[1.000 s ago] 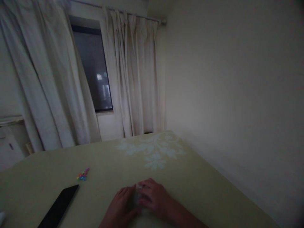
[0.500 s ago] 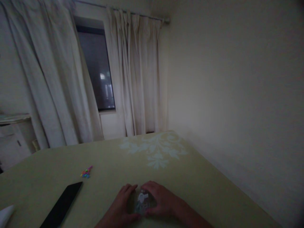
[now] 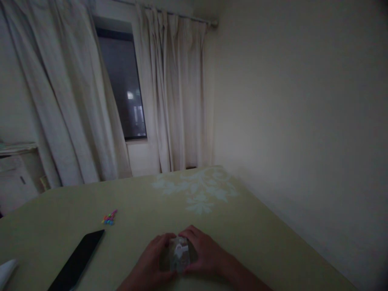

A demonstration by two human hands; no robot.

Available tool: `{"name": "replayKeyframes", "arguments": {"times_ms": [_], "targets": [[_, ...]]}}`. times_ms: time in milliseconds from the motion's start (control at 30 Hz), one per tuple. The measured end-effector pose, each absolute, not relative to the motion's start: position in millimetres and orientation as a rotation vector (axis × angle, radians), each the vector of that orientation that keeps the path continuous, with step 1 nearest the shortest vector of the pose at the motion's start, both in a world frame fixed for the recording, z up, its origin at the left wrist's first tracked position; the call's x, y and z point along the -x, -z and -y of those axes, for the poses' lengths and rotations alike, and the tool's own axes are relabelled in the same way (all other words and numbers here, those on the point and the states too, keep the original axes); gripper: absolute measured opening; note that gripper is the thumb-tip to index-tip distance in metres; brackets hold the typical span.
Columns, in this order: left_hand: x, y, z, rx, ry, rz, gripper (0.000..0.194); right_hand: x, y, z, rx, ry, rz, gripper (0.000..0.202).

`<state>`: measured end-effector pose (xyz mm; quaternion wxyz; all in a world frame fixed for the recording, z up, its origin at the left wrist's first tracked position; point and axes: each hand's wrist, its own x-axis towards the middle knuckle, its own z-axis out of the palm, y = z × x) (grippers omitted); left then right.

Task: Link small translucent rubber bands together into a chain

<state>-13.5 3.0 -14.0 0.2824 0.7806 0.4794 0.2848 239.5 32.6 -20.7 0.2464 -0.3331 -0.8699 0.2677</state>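
Observation:
Between my hands, near the front of the green surface, is a small clear, shiny box-like thing [image 3: 180, 254]; glare and dim light hide what is inside it. My left hand [image 3: 155, 256] curls round its left side, thumb at the near corner and fingertips at the far one. On the other side my right hand [image 3: 203, 252] grips it the same way, its thumb low and its fingers over the far edge. Farther left lies a little pile of bright, multicoloured small pieces [image 3: 109, 217], apart from both hands.
A black phone-like slab [image 3: 77, 260] lies at the left, with a white object [image 3: 7, 270] partly in view beyond it. The green surface [image 3: 136, 206] carries a pale leaf pattern and meets a bare wall [image 3: 287, 121] at the right. Curtains [image 3: 178, 89] hang behind.
Both hands stay round the clear box-like thing, which now looks more upright and squarely turned toward me. The view has shifted slightly.

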Motion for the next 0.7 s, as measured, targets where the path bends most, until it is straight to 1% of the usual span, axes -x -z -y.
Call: {"name": "replayKeyframes", "arguments": {"times_ms": [100, 200, 267, 333, 467, 600, 700], "targets": [[15.0, 20.6, -4.4, -2.122, -0.763, -1.271, 0.075, -239.6, 19.8, -30.4, 0.906, -0.716, 2.386, 0.09], [16.5, 29.3, -7.0, -2.134, -0.8, -1.313, 0.084, -239.6, 19.5, -31.4, 0.889, -0.711, 2.361, 0.092], [18.2, 32.8, -9.3, -2.161, -0.804, -1.351, 0.08, -241.0, 18.3, -34.8, 0.88, -0.731, 2.275, 0.094], [21.7, 32.9, -12.1, -2.196, -0.804, -1.404, 0.071, -245.7, 17.0, -41.4, 0.91, -0.723, 2.133, 0.091], [34.4, 27.8, -19.3, -2.194, -0.896, -1.524, 0.066, -270.1, 20.6, -63.5, 1.217, -0.522, 1.886, 0.075], [45.3, 27.1, -25.6, -2.113, -1.052, -1.656, 0.062, -298.9, 30.9, -85.2, 1.594, -0.304, 1.855, 0.061], [44.4, 29.3, -26.1, -2.114, -1.006, -1.78, 0.064, -301.9, 34.1, -86.9, 1.702, -0.232, 1.855, 0.06]]}}
